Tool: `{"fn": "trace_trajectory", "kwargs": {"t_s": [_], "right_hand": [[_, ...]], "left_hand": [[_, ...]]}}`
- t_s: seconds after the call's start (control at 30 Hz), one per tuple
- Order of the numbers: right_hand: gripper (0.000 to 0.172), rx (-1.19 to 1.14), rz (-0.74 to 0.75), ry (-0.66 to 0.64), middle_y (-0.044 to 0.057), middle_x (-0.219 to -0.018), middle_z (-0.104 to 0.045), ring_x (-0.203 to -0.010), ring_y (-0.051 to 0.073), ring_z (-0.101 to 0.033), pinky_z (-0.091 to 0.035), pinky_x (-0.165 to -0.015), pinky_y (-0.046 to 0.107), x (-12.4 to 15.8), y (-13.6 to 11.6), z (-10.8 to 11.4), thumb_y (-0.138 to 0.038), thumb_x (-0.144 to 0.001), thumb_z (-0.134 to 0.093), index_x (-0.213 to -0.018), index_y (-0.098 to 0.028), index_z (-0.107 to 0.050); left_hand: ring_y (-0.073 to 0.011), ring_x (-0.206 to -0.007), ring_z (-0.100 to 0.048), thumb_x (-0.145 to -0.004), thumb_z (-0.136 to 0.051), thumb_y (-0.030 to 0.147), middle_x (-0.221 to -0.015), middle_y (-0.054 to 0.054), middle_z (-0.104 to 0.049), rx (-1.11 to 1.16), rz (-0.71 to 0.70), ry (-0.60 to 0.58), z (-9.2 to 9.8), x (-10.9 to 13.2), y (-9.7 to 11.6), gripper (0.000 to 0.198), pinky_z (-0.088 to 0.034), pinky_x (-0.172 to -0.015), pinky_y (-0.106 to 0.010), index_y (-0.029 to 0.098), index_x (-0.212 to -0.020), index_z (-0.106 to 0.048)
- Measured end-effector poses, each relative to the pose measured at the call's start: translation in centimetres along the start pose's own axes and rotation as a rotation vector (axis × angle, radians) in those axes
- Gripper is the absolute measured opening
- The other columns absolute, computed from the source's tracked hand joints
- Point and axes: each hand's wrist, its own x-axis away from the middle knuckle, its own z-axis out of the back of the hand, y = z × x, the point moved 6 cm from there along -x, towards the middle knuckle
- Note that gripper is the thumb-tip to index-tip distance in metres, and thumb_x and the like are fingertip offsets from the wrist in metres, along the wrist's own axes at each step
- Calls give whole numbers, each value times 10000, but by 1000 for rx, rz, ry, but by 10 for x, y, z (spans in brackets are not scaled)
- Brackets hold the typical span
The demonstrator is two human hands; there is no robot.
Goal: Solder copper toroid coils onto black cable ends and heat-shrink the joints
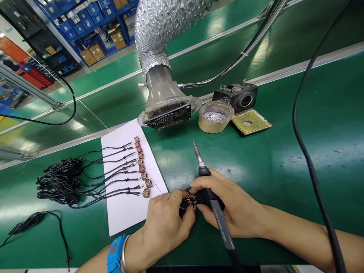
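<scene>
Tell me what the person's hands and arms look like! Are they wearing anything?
The left hand has no glove; on its wrist are a bright blue wristband and a shiny silver bangle. The right hand has no glove or bracelet. No sleeves show on either forearm.

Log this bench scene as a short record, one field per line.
Left hand: at a small copper-wound ring; exact grip unclear
Right hand: holds a soldering iron, tip pointing away from the ring; fingertips close to the ring
Left wrist: blue band, metal bangle
White sheet: a column of copper-wound coils
Black cables: bundled left of the sheet, ends reaching onto it
Beyond hands: round tub, yellow sponge
Overhead: silver duct with fan-faced hood
</scene>
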Motion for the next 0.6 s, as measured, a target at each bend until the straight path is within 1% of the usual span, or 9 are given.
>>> {"fn": "trace_trajectory", "kwargs": {"t_s": [0.07, 0.13, 0.2, 0.27, 0.3, 0.37, 0.5, 0.6], "right_hand": [[399, -11, -4, -19, 57, -915, -598, -835, 201, -508, -479, -681, 328, -1, 0, -1, -75, -771, -509, -1149, -178, -434], [403, -8, 12, 3, 55, -920, -597, -837, 192, -514, -474, -692, 321, -1, -2, 3, -72, -773, -518, -1156, -173, -439], [402, 5, 41, 52, 45, -905, -590, -821, 170, -526, -465, -728, 321, 0, -5, 8, -67, -785, -529, -1166, -164, -442], [378, 10, 65, 103, 27, -871, -584, -787, 142, -535, -448, -751, 311, 1, -9, 13, -52, -803, -532, -1157, -156, -446], [364, 8, 73, 118, 18, -853, -582, -764, 129, -536, -440, -753, 304, 1, -10, 14, -43, -811, -530, -1148, -154, -449], [335, 5, 90, 139, 3, -824, -583, -729, 112, -529, -430, -740, 290, 0, -13, 14, -27, -823, -526, -1125, -155, -457], [272, 34, 117, 158, -7, -777, -582, -689, 109, -512, -434, -726, 289, -3, -15, 10, -24, -839, -521, -1072, -155, -475], [263, 127, 146, 224, 20, -816, -606, -714, 129, -530, -447, -716, 299, -1, -16, 11, -33, -833, -551, -1058, -156, -492]], "left_hand": [[-187, -634, -627, -843, -516, 304, -784, -8, -694, 32, 10, -21, 2, 0, 1, 245, -431, -594, -302, 220, -1058, -601], [-149, -562, -573, -827, -541, 317, -741, 5, -669, 108, 37, -56, 7, -1, 1, 279, -401, -545, -269, 223, -1083, -600], [-113, -472, -482, -809, -559, 330, -607, 37, -579, 192, 69, -82, 14, -2, 1, 296, -332, -474, -237, 215, -1078, -603], [-92, -421, -398, -810, -547, 327, -501, 69, -444, 245, 86, -83, 21, -3, 0, 259, -264, -439, -225, 200, -1026, -613], [-86, -411, -367, -817, -536, 323, -475, 79, -387, 258, 92, -79, 23, -4, 0, 226, -243, -437, -224, 195, -984, -619], [-79, -412, -334, -837, -511, 314, -461, 85, -332, 265, 103, -66, 26, -4, -1, 177, -232, -448, -223, 193, -902, -624], [-73, -442, -345, -863, -472, 276, -487, 75, -376, 267, 79, -40, 25, -6, -2, 170, -251, -476, -214, 192, -806, -608], [-73, -455, -352, -873, -455, 264, -510, 68, -412, 275, 63, -30, 23, -6, -2, 178, -256, -481, -209, 185, -780, -584]]}}
